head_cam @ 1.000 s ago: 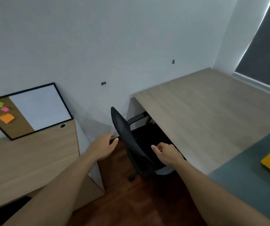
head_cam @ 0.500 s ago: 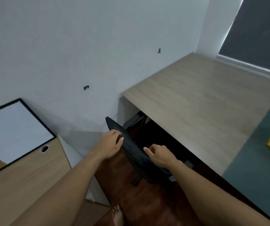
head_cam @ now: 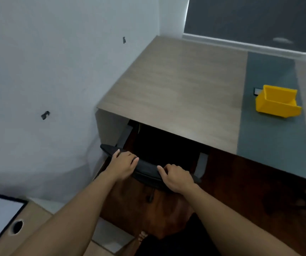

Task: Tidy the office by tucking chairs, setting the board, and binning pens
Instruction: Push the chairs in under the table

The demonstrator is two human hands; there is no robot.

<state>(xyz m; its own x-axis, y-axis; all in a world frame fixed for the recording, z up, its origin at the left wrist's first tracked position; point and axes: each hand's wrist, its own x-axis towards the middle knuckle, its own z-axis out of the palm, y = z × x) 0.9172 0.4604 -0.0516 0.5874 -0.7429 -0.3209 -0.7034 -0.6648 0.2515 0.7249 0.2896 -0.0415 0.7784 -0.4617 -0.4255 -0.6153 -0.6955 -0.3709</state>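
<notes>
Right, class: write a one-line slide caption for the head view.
Both hands, left and right, grip a black chair's backrest at the wooden desk.

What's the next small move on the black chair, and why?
Probably a short further push forward. Both hands, left hand and right hand, rest on the top edge of the black mesh office chair; its seat sits under the light wooden desk, but the backrest remains short of the edge.

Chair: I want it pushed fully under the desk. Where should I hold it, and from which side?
Grip the chair by its backrest's top edge, from behind, as the left hand and right hand do. That edge faces you; the seat is under the desk.
</notes>
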